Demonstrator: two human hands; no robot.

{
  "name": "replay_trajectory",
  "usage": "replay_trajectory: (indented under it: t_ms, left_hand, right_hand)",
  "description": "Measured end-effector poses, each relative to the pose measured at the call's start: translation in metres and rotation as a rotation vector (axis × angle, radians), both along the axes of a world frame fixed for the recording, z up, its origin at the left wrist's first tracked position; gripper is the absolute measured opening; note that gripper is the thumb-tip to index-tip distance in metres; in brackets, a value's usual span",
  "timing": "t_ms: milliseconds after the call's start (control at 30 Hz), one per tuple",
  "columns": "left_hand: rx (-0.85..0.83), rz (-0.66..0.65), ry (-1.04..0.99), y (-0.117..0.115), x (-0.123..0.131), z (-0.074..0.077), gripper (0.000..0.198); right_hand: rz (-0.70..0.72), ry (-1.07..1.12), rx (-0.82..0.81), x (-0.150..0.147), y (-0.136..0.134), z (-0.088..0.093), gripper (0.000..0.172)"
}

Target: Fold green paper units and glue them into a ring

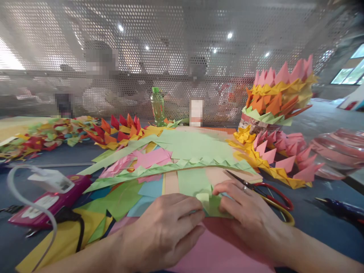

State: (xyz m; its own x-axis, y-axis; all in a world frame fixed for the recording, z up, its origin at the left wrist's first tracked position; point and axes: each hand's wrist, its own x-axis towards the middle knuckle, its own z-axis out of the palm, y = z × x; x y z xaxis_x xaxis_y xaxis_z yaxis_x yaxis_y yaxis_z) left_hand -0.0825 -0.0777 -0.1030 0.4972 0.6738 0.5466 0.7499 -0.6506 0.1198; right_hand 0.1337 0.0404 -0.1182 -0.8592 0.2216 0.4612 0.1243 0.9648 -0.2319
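Here both hands press on a small green paper piece (209,203) lying on the pink sheet (216,250) at the near edge of the tabletop (309,220). The left hand (162,231) pinches its left edge with curled fingers; the right hand (250,212) flattens its right side. It looks light, thin, easily creased or torn, so best held at the folded edges. Scissors (267,193) lie just beyond the right hand.
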Motion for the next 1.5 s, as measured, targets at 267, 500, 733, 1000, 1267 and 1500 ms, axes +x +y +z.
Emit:
replay_trajectory:
  t_ms: [267,500,733,1000,1267,1500]
  left_hand:
    - [-0.124,0.024,0.036,0.000,-0.002,-0.006,0.017]
    - [-0.183,0.024,0.038,0.002,-0.002,-0.004,0.018]
    - [-0.189,0.011,0.063,0.002,-0.004,-0.003,0.022]
    - [-0.203,0.009,0.104,0.000,-0.004,0.002,0.024]
    - [-0.182,0.008,0.089,0.001,-0.004,-0.002,0.025]
    - [-0.134,0.017,0.053,0.000,-0.004,-0.007,0.023]
  right_hand:
    - [0.116,-0.084,-0.231,0.004,-0.001,-0.008,0.032]
    - [-0.001,-0.082,-0.272,0.002,0.002,-0.002,0.010]
    - [0.085,-0.102,-0.534,0.000,0.014,0.001,0.012]
    - [-0.135,-0.155,-0.562,-0.002,0.008,0.002,0.019]
    - [-0.275,-0.175,-0.480,-0.012,0.002,0.001,0.023]
    - [-0.283,-0.180,-0.476,-0.013,0.000,0.001,0.023]
